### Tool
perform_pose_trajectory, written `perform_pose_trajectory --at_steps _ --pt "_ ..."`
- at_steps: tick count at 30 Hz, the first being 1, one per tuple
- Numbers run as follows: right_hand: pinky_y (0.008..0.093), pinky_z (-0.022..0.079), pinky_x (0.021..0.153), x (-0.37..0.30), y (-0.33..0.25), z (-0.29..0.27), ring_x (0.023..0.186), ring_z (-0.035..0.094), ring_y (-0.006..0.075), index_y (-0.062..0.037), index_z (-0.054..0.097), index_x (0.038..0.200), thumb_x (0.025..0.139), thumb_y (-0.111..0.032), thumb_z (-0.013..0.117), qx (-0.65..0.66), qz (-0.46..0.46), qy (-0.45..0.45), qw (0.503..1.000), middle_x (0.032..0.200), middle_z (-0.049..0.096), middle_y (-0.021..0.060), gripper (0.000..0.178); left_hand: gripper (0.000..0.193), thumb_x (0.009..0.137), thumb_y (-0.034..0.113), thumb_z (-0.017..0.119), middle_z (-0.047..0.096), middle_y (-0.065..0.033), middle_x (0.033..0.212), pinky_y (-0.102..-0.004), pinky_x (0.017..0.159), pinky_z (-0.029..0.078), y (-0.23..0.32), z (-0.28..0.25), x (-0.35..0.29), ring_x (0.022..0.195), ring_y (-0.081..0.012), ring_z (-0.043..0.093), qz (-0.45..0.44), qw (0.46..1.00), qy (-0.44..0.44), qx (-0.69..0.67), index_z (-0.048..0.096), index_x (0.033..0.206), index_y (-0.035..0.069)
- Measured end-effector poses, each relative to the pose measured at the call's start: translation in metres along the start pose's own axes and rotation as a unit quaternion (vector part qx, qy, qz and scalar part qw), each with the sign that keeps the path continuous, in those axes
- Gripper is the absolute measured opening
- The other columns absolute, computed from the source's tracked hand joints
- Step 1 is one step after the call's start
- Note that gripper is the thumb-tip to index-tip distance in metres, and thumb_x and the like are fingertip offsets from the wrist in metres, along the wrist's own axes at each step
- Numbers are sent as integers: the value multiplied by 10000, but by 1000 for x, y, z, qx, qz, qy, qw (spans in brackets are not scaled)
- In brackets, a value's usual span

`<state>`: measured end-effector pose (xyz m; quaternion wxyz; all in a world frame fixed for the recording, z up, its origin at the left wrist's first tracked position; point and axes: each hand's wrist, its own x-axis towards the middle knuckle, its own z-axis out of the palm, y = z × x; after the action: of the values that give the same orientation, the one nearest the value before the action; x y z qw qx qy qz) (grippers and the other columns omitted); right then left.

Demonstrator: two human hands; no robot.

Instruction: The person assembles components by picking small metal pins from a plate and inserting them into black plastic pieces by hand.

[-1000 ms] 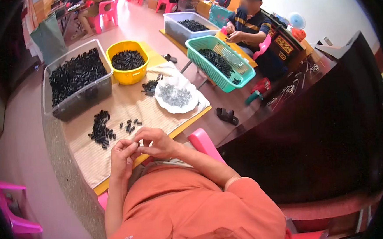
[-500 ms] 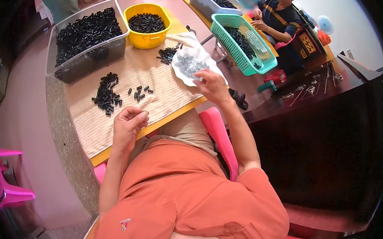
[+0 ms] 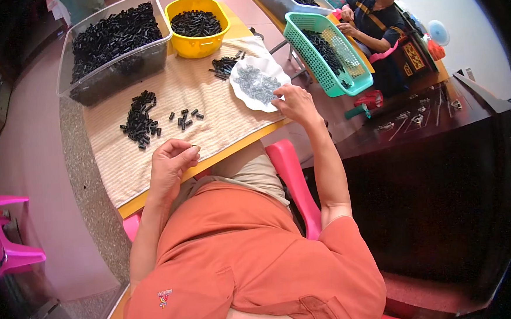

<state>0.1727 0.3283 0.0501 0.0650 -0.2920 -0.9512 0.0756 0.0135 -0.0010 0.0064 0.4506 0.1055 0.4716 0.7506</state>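
Note:
My left hand [image 3: 174, 164] is closed in a pinch at the front edge of the cloth. A tiny dark bit shows at its fingertips, too small to name. My right hand [image 3: 299, 104] reaches to the near right rim of a white wavy-edged plate [image 3: 241, 97], its thumb and fingers pinched together. Whatever they hold is hidden. Small clear pieces [image 3: 255, 84] lie heaped on the plate. Several loose short black tubes [image 3: 186, 118] lie on the cloth between a larger black pile [image 3: 141, 121] and the plate. Behind the plate sits another small black pile [image 3: 224, 66].
A striped cream cloth [image 3: 116, 174] covers the table. At its back stand a clear bin [image 3: 118, 71] and a yellow tub [image 3: 199, 46], both holding black tubes. A green basket [image 3: 349, 66] stands on another table, where a person [image 3: 378, 20] sits. A pink stool [image 3: 15, 253] is far left.
My right hand has shifted right across the plate, toward its near right rim. My left hand keeps its pinch in nearly the same place. The whole view has tilted slightly.

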Motion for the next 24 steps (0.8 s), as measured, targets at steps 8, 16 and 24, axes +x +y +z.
perform_pose_trajectory --at_steps 8,16,24 --pt "487 529 857 12 1 13 970 670 372 -107 746 951 866 -244 648 5 -29 7 1000 1016 695 162 190 136 850 36 761 713 -53 864 -241 699 566 1 2 -2 770 -120 686 -2 1000 -4 1 662 943 43" --pt "483 534 829 9 2 13 935 675 363 -95 740 923 870 -257 642 3 -53 16 998 967 692 156 197 140 845 44 770 713 -47 848 -236 692 564 -2 1 -1 754 -109 681 -3 1000 -4 6 663 937 44" --pt "425 527 856 8 -8 8 967 675 330 -87 739 1025 861 -251 686 17 -58 2 998 998 702 121 238 148 842 53 778 710 -43 836 -229 672 556 -3 2 -1 738 -103 674 -4 1000 0 10 659 930 49"
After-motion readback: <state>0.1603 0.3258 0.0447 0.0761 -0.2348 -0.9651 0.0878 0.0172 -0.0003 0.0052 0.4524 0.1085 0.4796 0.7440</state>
